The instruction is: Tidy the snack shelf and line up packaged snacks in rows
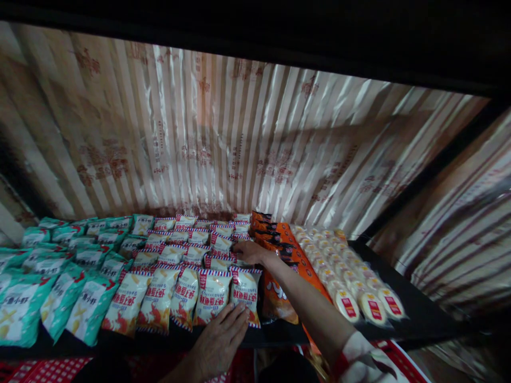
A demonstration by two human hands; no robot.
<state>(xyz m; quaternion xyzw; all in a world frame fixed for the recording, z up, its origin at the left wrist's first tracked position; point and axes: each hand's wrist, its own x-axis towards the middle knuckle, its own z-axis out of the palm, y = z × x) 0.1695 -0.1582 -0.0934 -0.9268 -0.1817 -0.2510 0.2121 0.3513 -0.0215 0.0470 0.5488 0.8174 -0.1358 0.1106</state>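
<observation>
Rows of white-and-orange snack bags (pixel 211 295) with striped red-and-blue edges stand on a dark shelf. My left hand (pixel 223 335) lies open, its fingers flat against the lower front of the rightmost bags in the front row. Over the right column reaches my right hand (pixel 250 251), its fingers curled down on a snack bag (pixel 241 261) behind the front one. Its fingertips are partly hidden among the bags. Just right of my right hand stand orange-and-black packets (pixel 275 290), which my right forearm passes over.
Teal snack bags (pixel 93 308) fill the shelf's left side. On the right lie rows of clear-wrapped round pale cakes (pixel 347 306) with red labels. Patterned striped sheeting (pixel 247 138) hangs behind. A dark beam (pixel 255 32) crosses above, and red crates (pixel 51 369) sit below the dark shelf edge (pixel 279 335).
</observation>
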